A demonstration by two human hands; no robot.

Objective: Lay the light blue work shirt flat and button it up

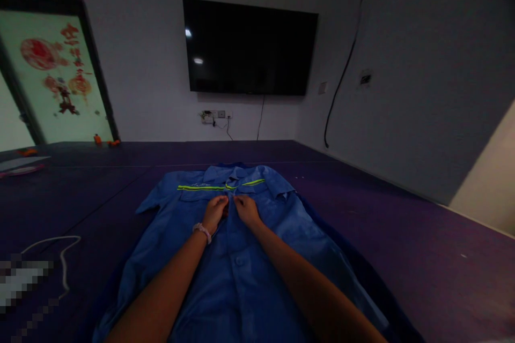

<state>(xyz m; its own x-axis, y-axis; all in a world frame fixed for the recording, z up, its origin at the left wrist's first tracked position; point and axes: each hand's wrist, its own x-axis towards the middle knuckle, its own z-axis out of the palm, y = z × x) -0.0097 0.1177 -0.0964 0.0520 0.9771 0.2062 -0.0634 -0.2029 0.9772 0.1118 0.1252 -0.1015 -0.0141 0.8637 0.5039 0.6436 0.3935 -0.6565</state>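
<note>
A blue short-sleeved shirt (277, 225) with yellow-green stripes across the chest lies face up before me, collar away from me. Both hands are at its front placket, just below the stripes. My left hand (217, 211), with a scrunchie-like band on the wrist, pinches the left edge of the placket. Close beside it, my right hand (246, 210) has its fingers closed on the right edge. The fingertips are too small and dark to show whether a button is between them. Lower down, a button (240, 261) shows on the placket.
Darker blue cloth (362, 268) lies under the shirt on the purple surface (402, 257). At left are a white cable (64, 257) and a blurred-out device. A television (249, 48) hangs on the far wall; a black cable (341, 75) dangles at right.
</note>
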